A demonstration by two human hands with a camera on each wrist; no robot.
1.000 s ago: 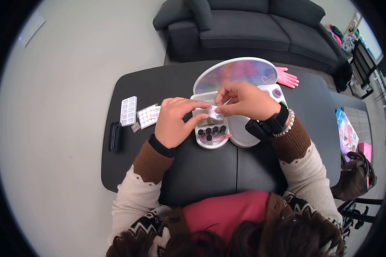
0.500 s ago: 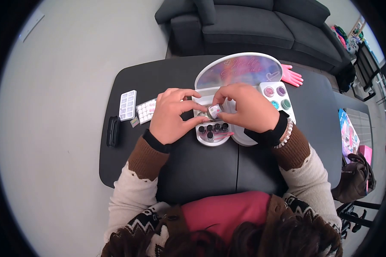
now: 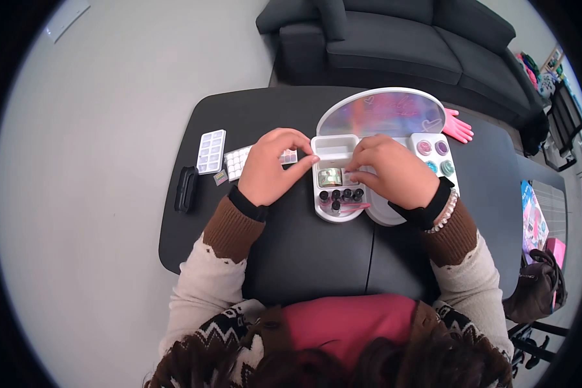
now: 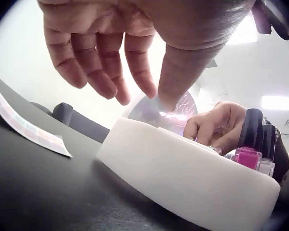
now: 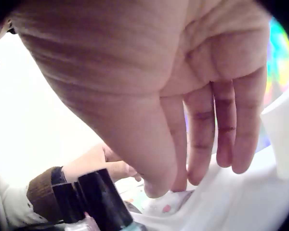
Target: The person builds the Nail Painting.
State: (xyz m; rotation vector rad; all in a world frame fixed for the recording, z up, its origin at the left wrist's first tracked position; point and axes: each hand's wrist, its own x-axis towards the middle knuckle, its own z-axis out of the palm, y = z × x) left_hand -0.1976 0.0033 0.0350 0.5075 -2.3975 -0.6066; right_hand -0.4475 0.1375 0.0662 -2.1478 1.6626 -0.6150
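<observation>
A white case (image 3: 321, 203) with a raised lid lies on the black table. My right hand (image 3: 401, 171) is over its left section, thumb and forefinger pinching a small white roll with pink marks (image 5: 164, 209) down in a compartment. Beside that roll sits a greenish foil-like roll (image 3: 330, 177). Several black-capped bottles (image 3: 336, 195) and a pink stick (image 3: 355, 207) lie nearer me. My left hand (image 3: 273, 167) hovers at the case's left edge, fingers loosely bent, thumb and fingertips near one another, holding nothing visible.
Left of the case are a white compartment box (image 3: 211, 152), a sheet of white pieces (image 3: 237, 163), a small card (image 3: 220, 177) and a black case (image 3: 186, 189). Glitter pots (image 3: 425, 148) fill the right section. A pink glove (image 3: 458, 127) lies behind; a sofa (image 3: 394, 55) stands beyond.
The patterned roll, earlier up between both hands, is now lower, in the compartment with my right hand. My left hand has moved away from it to the left. The view has shifted slightly.
</observation>
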